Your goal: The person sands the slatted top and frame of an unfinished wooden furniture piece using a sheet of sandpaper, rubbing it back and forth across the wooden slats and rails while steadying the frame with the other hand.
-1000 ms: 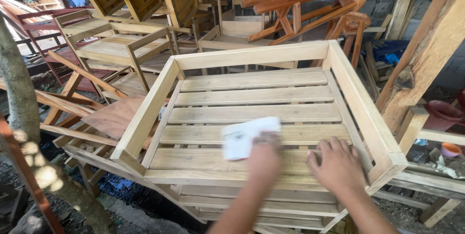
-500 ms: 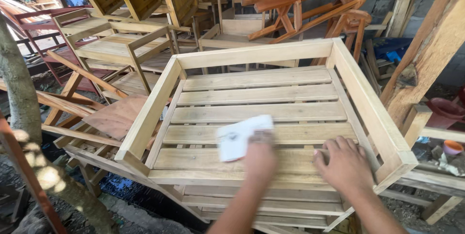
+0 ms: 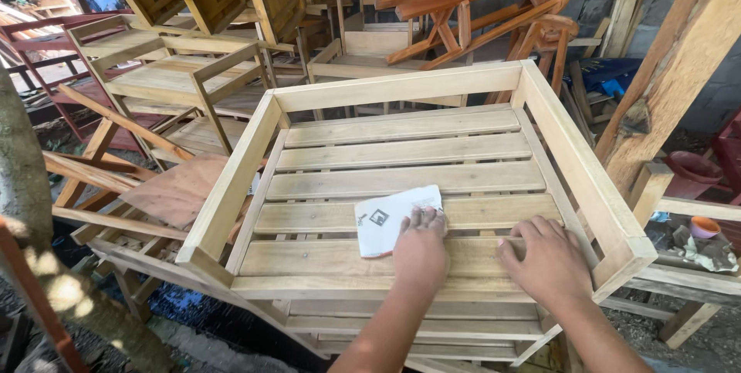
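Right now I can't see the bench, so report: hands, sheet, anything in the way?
Left hand pressing white sheet flat on slatted wooden frame. Right hand flat on slat beside it, holding nothing. Slats around sheet bare.

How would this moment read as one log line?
left hand: pressing white sheet on slat | right hand: flat on slat | wooden slatted frame: lying flat

so there's this bare wood slatted frame (image 3: 401,153) with raised side rails, and lying flat on its near slats is a white sheet of sandpaper (image 3: 386,222), plus both hands.
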`<move>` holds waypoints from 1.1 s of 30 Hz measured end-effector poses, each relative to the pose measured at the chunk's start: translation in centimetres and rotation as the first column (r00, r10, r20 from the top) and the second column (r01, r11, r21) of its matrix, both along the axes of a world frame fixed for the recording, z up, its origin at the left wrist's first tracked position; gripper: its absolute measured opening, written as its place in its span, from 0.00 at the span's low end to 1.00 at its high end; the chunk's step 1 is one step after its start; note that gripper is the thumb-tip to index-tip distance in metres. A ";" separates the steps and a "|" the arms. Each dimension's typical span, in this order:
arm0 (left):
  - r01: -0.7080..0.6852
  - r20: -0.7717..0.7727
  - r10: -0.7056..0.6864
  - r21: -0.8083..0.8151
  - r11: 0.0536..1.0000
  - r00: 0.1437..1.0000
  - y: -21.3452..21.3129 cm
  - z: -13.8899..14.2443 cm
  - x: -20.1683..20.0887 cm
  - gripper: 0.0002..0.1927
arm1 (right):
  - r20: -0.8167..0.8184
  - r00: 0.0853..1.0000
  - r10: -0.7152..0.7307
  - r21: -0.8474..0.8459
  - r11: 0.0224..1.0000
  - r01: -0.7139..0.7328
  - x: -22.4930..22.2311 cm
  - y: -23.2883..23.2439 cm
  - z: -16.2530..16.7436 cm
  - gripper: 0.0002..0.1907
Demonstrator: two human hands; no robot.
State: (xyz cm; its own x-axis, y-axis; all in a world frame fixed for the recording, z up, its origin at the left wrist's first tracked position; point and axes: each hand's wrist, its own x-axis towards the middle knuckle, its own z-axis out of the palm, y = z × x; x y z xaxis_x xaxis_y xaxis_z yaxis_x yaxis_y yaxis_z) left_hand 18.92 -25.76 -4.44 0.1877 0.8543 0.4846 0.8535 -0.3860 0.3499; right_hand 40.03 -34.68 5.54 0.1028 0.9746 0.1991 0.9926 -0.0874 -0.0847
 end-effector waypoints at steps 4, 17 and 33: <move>-0.162 0.168 0.208 -0.251 0.954 0.964 0.7 -0.2 -10.1 0.13 | -0.016 1.000 0.027 0.015 1.000 -0.027 0.7 0.2 -0.1 0.21; -0.008 0.217 0.109 -0.419 0.908 0.970 -0.2 2.9 -0.3 0.25 | -0.044 0.998 0.041 0.047 0.998 -0.039 0.6 0.0 0.0 0.20; 0.134 0.309 -0.091 -0.120 0.984 0.947 -0.7 3.4 -0.8 0.24 | -0.060 0.994 0.096 0.137 0.987 -0.087 0.9 0.0 -0.2 0.19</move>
State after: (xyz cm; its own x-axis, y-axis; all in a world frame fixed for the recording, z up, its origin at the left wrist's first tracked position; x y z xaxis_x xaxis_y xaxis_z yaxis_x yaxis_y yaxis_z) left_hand 18.08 -26.51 -1.01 0.1504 0.8985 0.4123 0.6536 -0.4033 0.6405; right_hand 40.90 -34.71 5.35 0.0319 0.9453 0.3245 0.9877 0.0198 -0.1548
